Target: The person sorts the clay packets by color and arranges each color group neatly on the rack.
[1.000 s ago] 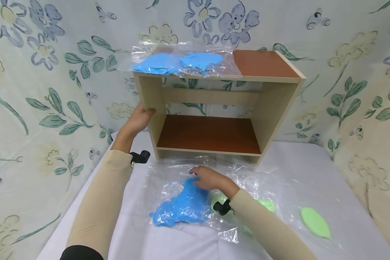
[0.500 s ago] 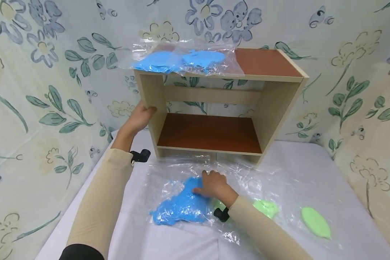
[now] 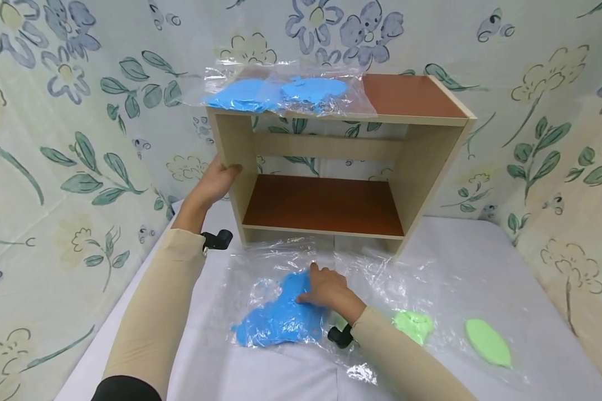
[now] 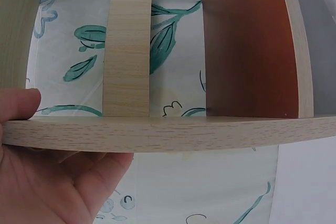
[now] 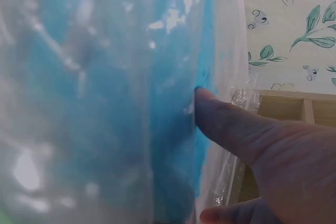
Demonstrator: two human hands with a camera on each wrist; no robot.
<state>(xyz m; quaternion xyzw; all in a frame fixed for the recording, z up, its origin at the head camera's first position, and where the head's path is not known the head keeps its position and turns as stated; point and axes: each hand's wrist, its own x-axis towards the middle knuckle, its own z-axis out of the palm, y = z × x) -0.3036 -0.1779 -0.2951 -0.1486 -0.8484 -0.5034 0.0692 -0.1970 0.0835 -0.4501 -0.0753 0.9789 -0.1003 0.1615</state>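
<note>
In the head view my left hand [image 3: 214,181] grips the left side panel of a small wooden shelf [image 3: 323,203]. The left wrist view shows the thumb on the panel's inner side and the fingers on its outer side. In front of the shelf lies a clear plastic bag with crinkled blue contents [image 3: 281,317]. My right hand [image 3: 328,289] holds this bag at its right edge, with thumb and index finger apart. In the right wrist view the thumb [image 5: 231,124] presses against the blue bag; most of the other fingers are hidden.
More clear bags with flat blue pieces [image 3: 281,94] lie on the shelf's top, overhanging its front edge. Bagged light-green pieces [image 3: 413,326] and a green oval [image 3: 488,342] lie right on the white tablecloth [image 3: 261,379]. A floral curtain [image 3: 80,250] hangs close around.
My right hand has moved slightly right and down along the blue bag's edge, its fingers drawing in from over the bag. The left hand stays on the shelf.
</note>
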